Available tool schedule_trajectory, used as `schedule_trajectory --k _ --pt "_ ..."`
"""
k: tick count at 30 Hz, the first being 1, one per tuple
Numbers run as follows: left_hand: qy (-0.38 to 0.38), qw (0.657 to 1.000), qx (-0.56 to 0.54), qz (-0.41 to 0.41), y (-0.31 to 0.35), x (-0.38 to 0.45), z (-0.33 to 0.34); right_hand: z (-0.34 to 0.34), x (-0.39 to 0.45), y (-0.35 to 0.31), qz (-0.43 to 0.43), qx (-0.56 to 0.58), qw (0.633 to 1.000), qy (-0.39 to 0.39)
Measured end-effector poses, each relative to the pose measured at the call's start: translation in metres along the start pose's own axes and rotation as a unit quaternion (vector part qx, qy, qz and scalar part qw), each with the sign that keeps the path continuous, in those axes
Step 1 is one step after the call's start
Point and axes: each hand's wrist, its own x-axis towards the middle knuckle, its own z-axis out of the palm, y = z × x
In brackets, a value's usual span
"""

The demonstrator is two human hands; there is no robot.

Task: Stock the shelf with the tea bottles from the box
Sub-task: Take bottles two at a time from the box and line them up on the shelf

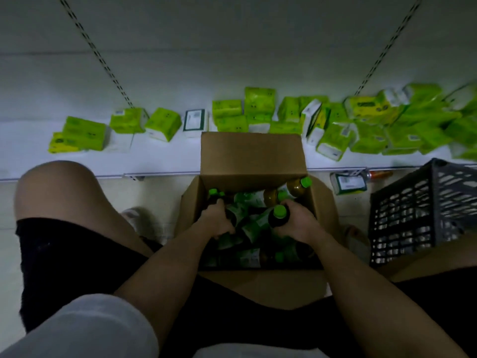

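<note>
Green-capped tea bottle (277, 217) stands upright in the box (251, 153), right hand (296, 223) wrapped around it.

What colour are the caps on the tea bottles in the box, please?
Bright green, seen in the head view on the bottle in the right hand.

— What sort of place was it?

— A shop, by the look of it. A low white shelf (165, 161) ran along a wall with slotted metal uprights (103, 65), the kind that carry store shelving.

— Anything stocked on it?

— Many green tissue packs (258, 109) lay along it, a cardboard box (251, 153) of tea bottles (296, 187) stood before it, and a black plastic crate (423, 210) sat beside that.
</note>
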Motion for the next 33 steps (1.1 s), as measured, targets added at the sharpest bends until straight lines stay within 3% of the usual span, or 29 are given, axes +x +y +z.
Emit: schedule_trajectory --k 4,10,16,25,33 --pt "0.08 0.996 0.024 0.014 -0.01 -0.006 -0.001 -0.005 -0.003 -0.009 -0.019 0.049 0.997 0.054" --pt "0.15 0.985 -0.044 0.073 -0.007 -0.026 -0.01 0.004 -0.013 -0.018 0.012 0.165 0.981 0.098" --pt "0.231 0.938 -0.227 0.12 0.002 -0.049 -0.035 -0.016 -0.013 -0.044 0.037 0.284 0.952 0.112" --pt "0.308 0.867 -0.268 0.287 0.028 -0.096 -0.136 -0.089 -0.03 -0.142 -0.114 0.296 0.92 0.229" --pt "0.365 0.797 -0.301 0.376 0.063 -0.17 -0.236 -0.158 -0.064 -0.228 -0.237 0.367 0.867 0.24"
